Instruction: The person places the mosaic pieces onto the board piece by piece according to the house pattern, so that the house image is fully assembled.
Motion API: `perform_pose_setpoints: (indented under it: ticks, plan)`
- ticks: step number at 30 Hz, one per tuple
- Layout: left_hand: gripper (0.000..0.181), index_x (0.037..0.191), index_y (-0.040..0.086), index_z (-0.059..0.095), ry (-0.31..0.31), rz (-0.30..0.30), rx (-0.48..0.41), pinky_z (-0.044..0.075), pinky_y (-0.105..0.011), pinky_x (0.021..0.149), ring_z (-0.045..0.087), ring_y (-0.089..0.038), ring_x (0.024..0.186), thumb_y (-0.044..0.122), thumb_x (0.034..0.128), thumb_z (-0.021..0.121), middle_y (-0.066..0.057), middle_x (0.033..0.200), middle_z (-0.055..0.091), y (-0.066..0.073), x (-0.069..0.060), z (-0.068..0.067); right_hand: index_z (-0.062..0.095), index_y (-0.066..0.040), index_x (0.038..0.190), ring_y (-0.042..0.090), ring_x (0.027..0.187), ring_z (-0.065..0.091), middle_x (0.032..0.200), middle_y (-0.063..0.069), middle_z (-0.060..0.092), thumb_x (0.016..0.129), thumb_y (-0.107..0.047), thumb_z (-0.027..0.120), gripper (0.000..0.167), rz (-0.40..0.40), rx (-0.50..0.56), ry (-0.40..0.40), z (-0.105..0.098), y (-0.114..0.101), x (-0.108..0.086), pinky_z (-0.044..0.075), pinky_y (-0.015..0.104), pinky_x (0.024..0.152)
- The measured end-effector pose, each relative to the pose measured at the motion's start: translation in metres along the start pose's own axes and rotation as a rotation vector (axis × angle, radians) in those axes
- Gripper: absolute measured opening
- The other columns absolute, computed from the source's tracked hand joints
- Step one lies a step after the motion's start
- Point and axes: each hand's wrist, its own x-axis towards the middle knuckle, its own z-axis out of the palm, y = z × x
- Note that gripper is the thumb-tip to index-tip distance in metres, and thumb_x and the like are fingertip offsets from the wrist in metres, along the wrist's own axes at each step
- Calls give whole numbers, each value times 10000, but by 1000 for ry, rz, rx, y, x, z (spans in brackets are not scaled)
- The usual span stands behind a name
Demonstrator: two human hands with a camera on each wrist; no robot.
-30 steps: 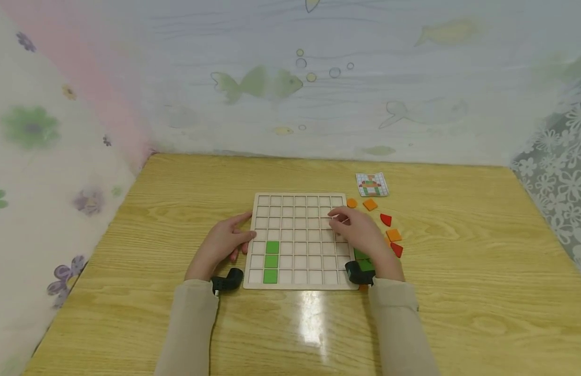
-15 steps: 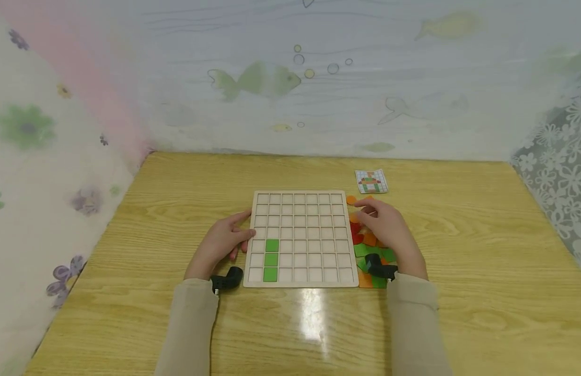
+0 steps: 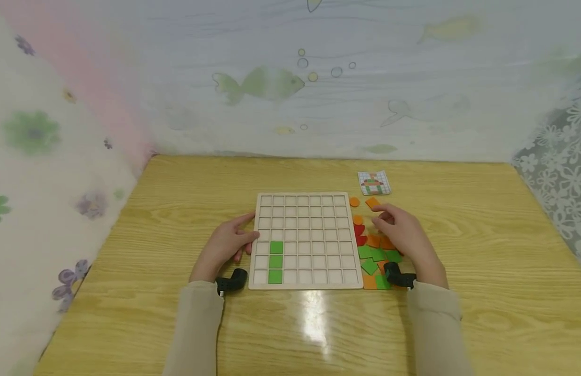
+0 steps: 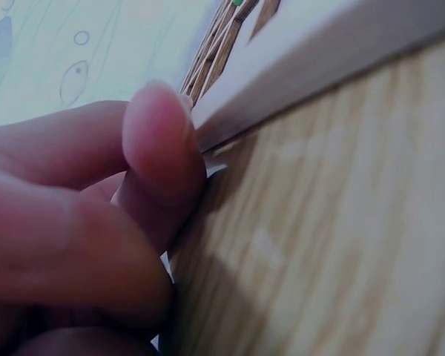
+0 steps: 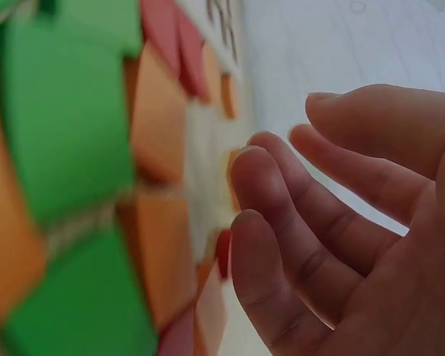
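Note:
A pale wooden grid board (image 3: 309, 219) lies flat on the table, with three green square tiles (image 3: 275, 262) stacked in a column near its lower left. At the board's left edge rests my left hand (image 3: 225, 241), its thumb touching the rim and its index finger stretched along the side. In the left wrist view a fingertip (image 4: 159, 126) meets the board's side. To the right of the board, my right hand (image 3: 403, 232) hovers over loose tiles, fingers loosely bent and apart. Nothing shows between those fingers (image 5: 259, 185) in the right wrist view.
Loose green tiles (image 3: 369, 266), red quarter-round tiles (image 3: 359, 230), and orange tiles, one a round piece (image 3: 354, 202), another a square (image 3: 372, 202), lie along the board's right side. Behind them is a small pattern card (image 3: 374, 183). A painted wall (image 3: 271, 136) borders the table's far edge.
My right hand has moved right, from over the board's right columns to over the loose tiles, uncovering more of them. My left hand has stayed at the board's left edge.

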Motion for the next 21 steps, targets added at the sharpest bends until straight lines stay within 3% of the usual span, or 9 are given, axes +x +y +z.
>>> perform_pose_setpoints:
  ticks: [8, 15, 21]
  plan:
    - [572, 1343, 347, 367, 8, -14, 23, 383, -316, 375, 375, -166, 353, 330, 833, 624, -121, 595, 577, 0, -2, 1, 481, -117, 1250, 252, 920, 522, 1076, 107, 540, 917, -360, 467, 413, 88, -38, 17, -15, 24, -15, 438, 372, 725]
    - [586, 1349, 360, 350, -2, -23, 16, 381, -305, 380, 378, -162, 365, 346, 831, 623, -121, 612, 583, 0, -2, 1, 491, -89, 1245, 306, 977, 508, 1094, 142, 528, 919, -332, 482, 407, 71, -32, 7, -27, 38, -21, 406, 444, 788]
    - [583, 1342, 366, 360, -8, -12, 20, 390, -314, 381, 371, -161, 360, 355, 825, 629, -122, 609, 580, 1, 1, -1, 499, -65, 1229, 287, 932, 525, 1025, 122, 551, 900, -281, 535, 394, 58, -49, -26, -29, 47, -22, 403, 408, 756]
